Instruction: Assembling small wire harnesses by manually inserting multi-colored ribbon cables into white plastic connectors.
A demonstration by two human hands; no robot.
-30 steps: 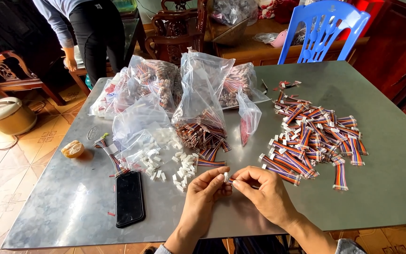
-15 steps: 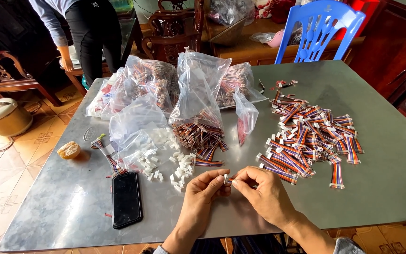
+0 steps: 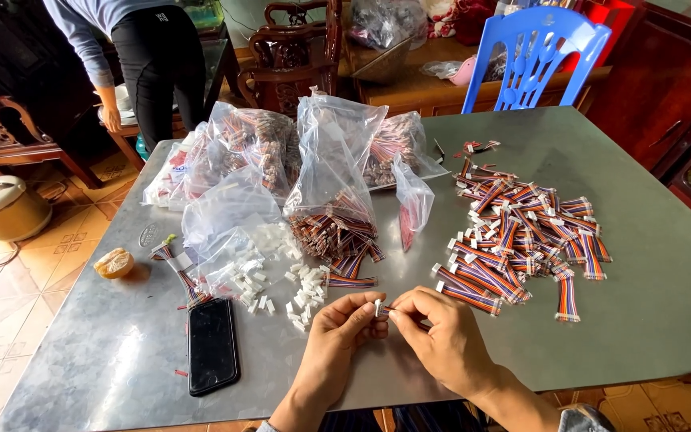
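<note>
Pinched between both hands, a white plug meets a ribbon cable just above the steel table. Left hand grips the plug; right hand grips the cable. Compared with a second ago the hands sit in the same place, fingers closer: fitting continues. The cable's long axis runs left-right, its tip pointing left into the plug.
</note>
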